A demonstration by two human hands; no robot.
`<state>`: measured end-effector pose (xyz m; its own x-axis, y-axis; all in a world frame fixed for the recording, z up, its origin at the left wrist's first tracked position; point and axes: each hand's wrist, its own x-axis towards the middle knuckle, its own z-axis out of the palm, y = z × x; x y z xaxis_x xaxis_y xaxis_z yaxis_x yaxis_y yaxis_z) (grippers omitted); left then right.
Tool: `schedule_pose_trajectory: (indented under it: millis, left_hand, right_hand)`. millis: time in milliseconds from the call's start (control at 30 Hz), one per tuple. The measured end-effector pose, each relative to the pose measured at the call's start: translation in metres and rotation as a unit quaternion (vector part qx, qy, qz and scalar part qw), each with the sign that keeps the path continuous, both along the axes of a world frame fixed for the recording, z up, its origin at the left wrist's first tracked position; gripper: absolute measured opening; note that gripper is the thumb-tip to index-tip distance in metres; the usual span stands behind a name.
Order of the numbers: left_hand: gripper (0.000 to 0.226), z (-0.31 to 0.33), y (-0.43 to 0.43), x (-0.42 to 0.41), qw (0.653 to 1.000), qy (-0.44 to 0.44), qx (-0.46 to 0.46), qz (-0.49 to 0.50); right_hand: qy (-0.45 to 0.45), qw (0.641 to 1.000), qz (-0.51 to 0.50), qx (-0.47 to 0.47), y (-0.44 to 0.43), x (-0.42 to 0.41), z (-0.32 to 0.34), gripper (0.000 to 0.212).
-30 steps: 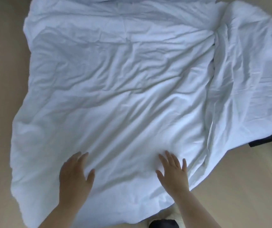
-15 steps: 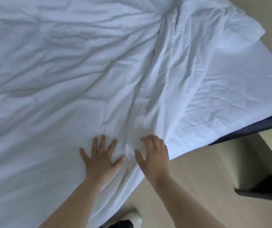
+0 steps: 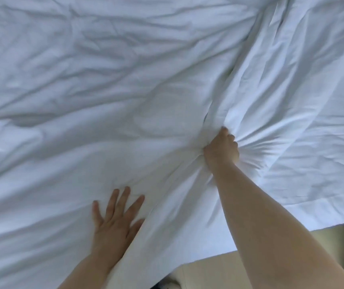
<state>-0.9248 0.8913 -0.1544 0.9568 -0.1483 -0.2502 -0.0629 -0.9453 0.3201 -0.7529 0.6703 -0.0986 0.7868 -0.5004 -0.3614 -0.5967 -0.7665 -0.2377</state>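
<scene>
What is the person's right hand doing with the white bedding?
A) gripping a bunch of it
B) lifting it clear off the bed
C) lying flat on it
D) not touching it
A: the right hand curls its fingers round a bunched fold of the white bedding, and creases fan out from it.

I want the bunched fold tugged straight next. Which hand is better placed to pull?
Right. The right hand grips the bunched sheet, creases fanning from its fist. The left hand lies flat and open on the sheet, gripping nothing, so it could only pin the cloth.
</scene>
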Motion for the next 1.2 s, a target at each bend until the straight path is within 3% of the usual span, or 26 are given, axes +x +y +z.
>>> schedule_pose_trajectory:
  millis: [100, 200, 267, 333, 367, 467, 567, 633, 733, 800, 933, 1000, 1100, 1200]
  left_hand:
    - [0.06, 0.006, 0.001, -0.001, 0.999, 0.043, -0.022, 0.014]
    - [0.108, 0.029, -0.011, 0.004, 0.982, -0.003, -0.136, 0.131]
    - [0.109, 0.054, -0.039, 0.013, 0.974, -0.032, -0.194, 0.114]
    - [0.074, 0.077, -0.086, 0.02, 0.971, -0.059, -0.232, -0.016]
    - [0.067, 0.085, -0.115, 0.019, 0.969, -0.078, -0.213, -0.1]
    - [0.094, 0.082, -0.21, 0.001, 0.957, -0.077, -0.14, -0.24]
    - [0.106, 0.04, -0.261, -0.026, 0.94, -0.059, -0.02, -0.336]
    - [0.095, 0.012, -0.269, -0.038, 0.937, -0.061, 0.019, -0.344]
    - [0.096, -0.002, -0.278, -0.045, 0.949, -0.065, 0.036, -0.307]
    - [0.093, 0.0, -0.284, -0.047, 0.959, -0.06, 0.03, -0.276]
    - [0.048, 0.008, -0.293, -0.046, 0.975, -0.09, -0.03, -0.201]
    - [0.057, 0.019, -0.305, -0.03, 0.986, -0.094, -0.062, -0.127]
    - [0.067, 0.023, -0.322, 0.011, 0.993, -0.105, -0.049, -0.025]
    - [0.073, 0.014, -0.327, 0.052, 1.0, -0.024, -0.016, 0.0]
  right_hand:
    - [-0.063, 0.993, -0.064, 0.079, -0.031, -0.013, 0.018, 0.035]
    - [-0.199, 0.953, -0.104, 0.202, -0.075, -0.05, 0.048, 0.028]
    - [-0.269, 0.924, -0.13, 0.239, -0.104, -0.086, 0.076, 0.016]
    - [-0.313, 0.901, -0.172, 0.245, -0.13, -0.13, 0.101, 0.014]
    - [-0.336, 0.888, -0.201, 0.24, -0.142, -0.154, 0.108, 0.016]
    - [-0.319, 0.864, -0.307, 0.241, -0.174, -0.216, 0.082, 0.018]
    - [-0.166, 0.844, -0.396, 0.323, -0.203, -0.249, 0.022, 0.018]
    - [-0.076, 0.848, -0.357, 0.385, -0.22, -0.247, -0.004, 0.026]
    - [-0.01, 0.903, -0.212, 0.374, -0.244, -0.231, -0.006, 0.047]
    - [-0.044, 0.931, -0.156, 0.326, -0.259, -0.221, 0.008, 0.064]
    - [-0.205, 0.942, -0.087, 0.251, -0.271, -0.177, 0.048, 0.071]
    - [-0.208, 0.959, 0.007, 0.192, -0.267, -0.132, 0.055, 0.074]
    - [-0.077, 0.984, 0.137, 0.086, -0.258, -0.057, 0.049, 0.087]
    - [0.046, 0.986, 0.158, -0.005, -0.269, 0.0, 0.021, 0.093]
